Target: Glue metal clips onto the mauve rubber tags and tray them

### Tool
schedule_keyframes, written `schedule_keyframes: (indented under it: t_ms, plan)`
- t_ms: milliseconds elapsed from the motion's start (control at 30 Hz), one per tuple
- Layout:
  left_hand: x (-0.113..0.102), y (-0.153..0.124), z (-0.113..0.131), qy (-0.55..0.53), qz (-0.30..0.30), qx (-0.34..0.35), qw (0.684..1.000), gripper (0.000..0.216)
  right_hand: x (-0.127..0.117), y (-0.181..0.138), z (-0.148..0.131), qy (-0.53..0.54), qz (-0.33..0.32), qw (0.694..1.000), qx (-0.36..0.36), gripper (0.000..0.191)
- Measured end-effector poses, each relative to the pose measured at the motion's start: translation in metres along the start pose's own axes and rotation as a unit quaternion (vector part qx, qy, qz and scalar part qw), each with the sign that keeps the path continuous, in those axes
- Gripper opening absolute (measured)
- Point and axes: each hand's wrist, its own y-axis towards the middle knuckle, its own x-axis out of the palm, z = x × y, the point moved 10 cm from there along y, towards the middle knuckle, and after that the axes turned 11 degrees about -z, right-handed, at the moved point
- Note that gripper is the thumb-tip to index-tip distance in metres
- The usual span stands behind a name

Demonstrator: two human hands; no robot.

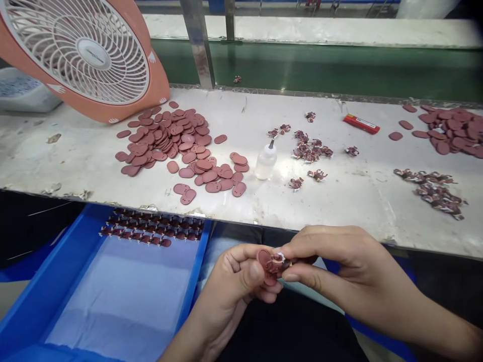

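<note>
In front of my lap, my left hand (236,281) pinches a reddish-brown oval base (262,257) between thumb and fingers. A small brown-and-white figurine (278,261) lies against that base, and my right hand (339,261) closes thumb and index finger on its right side. Fingers partly cover both pieces, so I cannot tell whether they are joined. Beyond my hands, a squeeze bottle (266,163) with a dark narrow tip stands upright on the white table. Loose figurines (311,148) lie to its right, and a heap of oval bases (169,136) spreads to its left.
An orange fan (158,75) leans at the back left. Below the table edge, a blue tray (194,281) holds rows of assembled pieces (151,226). A red packet (361,124), more bases (453,130) and more figurines (433,191) lie right. A green conveyor belt (320,70) runs behind.
</note>
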Motion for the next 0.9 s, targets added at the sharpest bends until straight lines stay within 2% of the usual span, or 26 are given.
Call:
schedule_keyframes:
  t_ms: [233,433,633,900]
  plan:
    - [0.0017,-0.0011,-0.0003,-0.009,0.005,-0.005,1.0,0.028,-0.0006,0.0007,-0.0029,-0.019,-0.017,1.0,0.005,0.022]
    - [-0.0002,0.0011,-0.0019,-0.011,0.011,-0.007,1.0,0.032,0.002,0.0012,-0.0032,-0.046,-0.03,0.998,0.005,0.01]
    - [-0.0009,0.002,-0.0072,-0.024,-0.004,-0.017,1.0,0.032,0.0023,0.0022,-0.0032,-0.027,-0.039,0.999,0.006,0.009]
    - [-0.0009,0.0031,-0.0072,-0.047,-0.015,-0.01,0.999,0.028,0.0053,0.0021,-0.0088,-0.078,-0.052,0.996,-0.011,0.012]
